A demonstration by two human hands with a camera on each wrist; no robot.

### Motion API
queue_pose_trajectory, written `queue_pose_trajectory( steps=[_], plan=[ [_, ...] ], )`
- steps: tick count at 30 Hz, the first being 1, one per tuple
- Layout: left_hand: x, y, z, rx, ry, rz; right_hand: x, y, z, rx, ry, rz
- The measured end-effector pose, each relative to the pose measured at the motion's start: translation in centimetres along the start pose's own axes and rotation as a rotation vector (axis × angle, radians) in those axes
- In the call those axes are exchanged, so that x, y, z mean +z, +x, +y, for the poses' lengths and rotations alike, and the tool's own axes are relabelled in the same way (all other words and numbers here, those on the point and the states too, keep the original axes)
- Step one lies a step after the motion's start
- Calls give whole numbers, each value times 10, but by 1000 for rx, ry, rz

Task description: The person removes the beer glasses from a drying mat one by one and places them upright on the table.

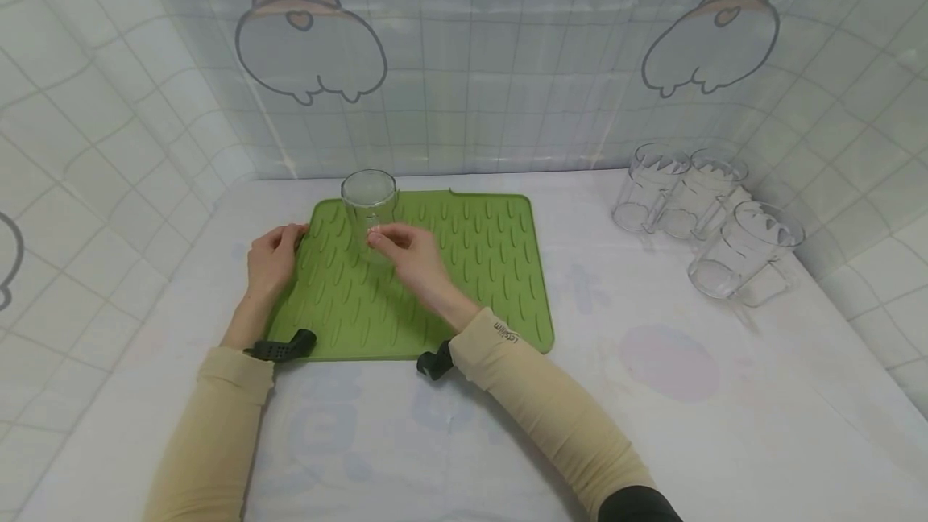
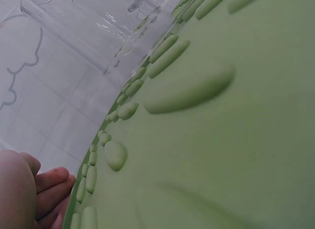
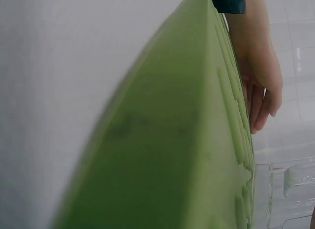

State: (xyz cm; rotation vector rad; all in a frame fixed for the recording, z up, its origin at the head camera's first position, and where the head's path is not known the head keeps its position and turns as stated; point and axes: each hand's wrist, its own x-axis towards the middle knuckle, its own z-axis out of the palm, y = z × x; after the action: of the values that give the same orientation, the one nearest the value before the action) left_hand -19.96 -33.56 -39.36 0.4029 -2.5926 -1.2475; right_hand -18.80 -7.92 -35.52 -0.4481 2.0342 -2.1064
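Observation:
A clear glass mug (image 1: 368, 198) stands upright near the back left of a green ridged drying mat (image 1: 478, 280). My right hand (image 1: 413, 256) pinches the mug's handle between thumb and fingers. At the mat's left edge rests my left hand (image 1: 271, 260), which holds nothing that I can see. Its fingers (image 3: 257, 108) lie fairly straight along the rim in the right wrist view. The left wrist view shows the mug (image 2: 83, 32) over the far part of the mat, and the left fingertips (image 2: 54, 179) beside the edge.
Several clear glass mugs are at the right: two stand close together, a mug (image 1: 648, 188) and its neighbour (image 1: 696, 196), with another mug (image 1: 739, 252) nearer me. White cloth (image 1: 616, 425) covers the table. A patterned curtain (image 1: 507, 63) hangs behind it.

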Motion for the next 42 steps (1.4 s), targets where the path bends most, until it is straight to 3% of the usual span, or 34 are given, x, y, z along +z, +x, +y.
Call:
queue_pose_trajectory(
  steps=[42],
  plan=[
    [0, 1, -3, -7, -1, 6, -3, -19, -21, -38, 69, 23]
  ],
)
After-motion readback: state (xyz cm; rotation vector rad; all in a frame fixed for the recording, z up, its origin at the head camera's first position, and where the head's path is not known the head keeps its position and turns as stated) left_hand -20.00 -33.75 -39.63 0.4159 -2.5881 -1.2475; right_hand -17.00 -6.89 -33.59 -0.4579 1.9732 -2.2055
